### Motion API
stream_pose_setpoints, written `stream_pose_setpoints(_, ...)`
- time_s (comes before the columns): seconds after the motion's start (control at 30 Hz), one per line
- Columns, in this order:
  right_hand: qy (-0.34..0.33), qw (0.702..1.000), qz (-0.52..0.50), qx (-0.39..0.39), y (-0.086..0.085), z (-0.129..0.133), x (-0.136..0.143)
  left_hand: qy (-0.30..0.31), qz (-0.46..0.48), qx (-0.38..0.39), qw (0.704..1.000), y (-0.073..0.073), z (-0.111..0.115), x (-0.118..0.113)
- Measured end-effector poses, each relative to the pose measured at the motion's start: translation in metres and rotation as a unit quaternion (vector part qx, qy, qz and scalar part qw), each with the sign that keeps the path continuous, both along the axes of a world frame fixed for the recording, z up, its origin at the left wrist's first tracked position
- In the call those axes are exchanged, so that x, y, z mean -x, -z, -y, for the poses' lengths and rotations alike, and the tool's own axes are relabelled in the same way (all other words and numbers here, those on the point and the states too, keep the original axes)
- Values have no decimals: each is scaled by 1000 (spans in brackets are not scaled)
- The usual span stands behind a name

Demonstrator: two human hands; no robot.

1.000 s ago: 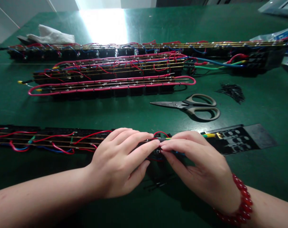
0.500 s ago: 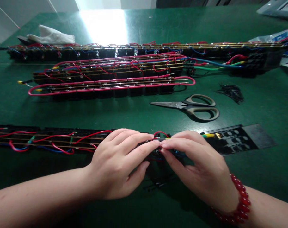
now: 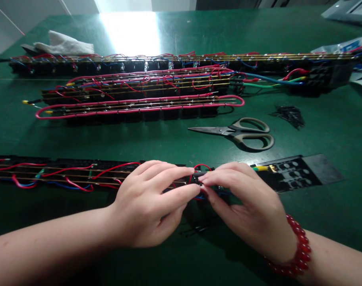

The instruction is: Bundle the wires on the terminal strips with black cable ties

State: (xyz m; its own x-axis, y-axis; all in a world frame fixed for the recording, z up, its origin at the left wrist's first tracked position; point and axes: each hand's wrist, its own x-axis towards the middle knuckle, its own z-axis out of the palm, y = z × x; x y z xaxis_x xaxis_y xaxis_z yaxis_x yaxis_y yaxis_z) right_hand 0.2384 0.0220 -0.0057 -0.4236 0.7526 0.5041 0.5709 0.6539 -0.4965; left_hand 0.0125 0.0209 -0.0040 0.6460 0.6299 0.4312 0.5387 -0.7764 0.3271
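A long black strip with brass rods and red and blue wires (image 3: pixel 70 174) lies across the near table, under both hands. My left hand (image 3: pixel 152 202) rests over it from the left, index and middle fingers stretched out and apart, their tips on the wiring; its thumb is mostly hidden. From the right, my right hand (image 3: pixel 248 210) pinches thumb and fingertips together at the same spot. What lies in that pinch is small, dark and mostly covered. A yellow-green wire (image 3: pixel 260 168) runs from behind my right hand to a black end plate (image 3: pixel 297 174).
Scissors (image 3: pixel 228 131) lie beyond my hands, with a pile of thin black cable ties (image 3: pixel 289 115) to their right. Farther back are a red-cable-looped assembly (image 3: pixel 139 107) and another long wired strip (image 3: pixel 124 63). A white cloth (image 3: pixel 66 43) sits at back left; plastic bags (image 3: pixel 347 16) at back right.
My left index finger has moved slightly down, opening a gap from the middle finger and showing more dark wiring. My right hand keeps its pinch, shifted a little left.
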Motion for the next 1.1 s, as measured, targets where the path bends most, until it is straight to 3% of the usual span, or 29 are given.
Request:
stream_pose_setpoints(0.33,6,1000,5,-1,-1,1,0,-3,10,22,1000,1,0,0)
stream_pose_setpoints(0.77,63,997,35,-2,-1,2,10,-14,1,22,1000,1,3,-1)
stream_pose_setpoints(1.1,31,999,21,3,0,0,3,-6,-15,2,1000,2,0,1)
